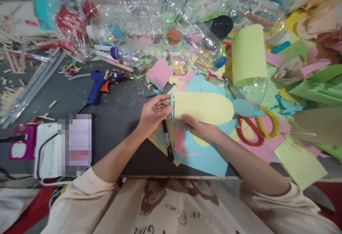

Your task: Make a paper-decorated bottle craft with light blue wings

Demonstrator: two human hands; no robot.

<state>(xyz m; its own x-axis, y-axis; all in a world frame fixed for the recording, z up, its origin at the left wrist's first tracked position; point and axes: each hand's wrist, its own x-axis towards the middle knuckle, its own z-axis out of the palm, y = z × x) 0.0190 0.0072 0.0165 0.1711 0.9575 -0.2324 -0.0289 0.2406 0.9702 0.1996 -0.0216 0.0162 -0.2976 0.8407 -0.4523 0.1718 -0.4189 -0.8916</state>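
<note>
A long yellow paper piece (pixel 204 106) with a rounded right end lies level in front of me. My right hand (pixel 191 121) grips its lower edge, thumb on top and the other fingers hidden beneath. At its straight left end stands a narrow light blue paper strip (pixel 171 102), pinched between the thumb and curled fingers of my left hand (pixel 156 110). Whether strip and yellow piece are joined I cannot tell. Under my hands are blue paper sheets (pixel 213 161), a pink paper stack (pixel 180 141) and a black marker (pixel 168 143).
A blue glue gun (pixel 97 86) lies to the left, near a power bank (pixel 48 150) with cables. Scissors with red and yellow handles (pixel 251 136) rest at right, below a bottle wrapped in yellow paper (pixel 249 56). Plastic bottles (pixel 128 13) and paper scraps crowd the back.
</note>
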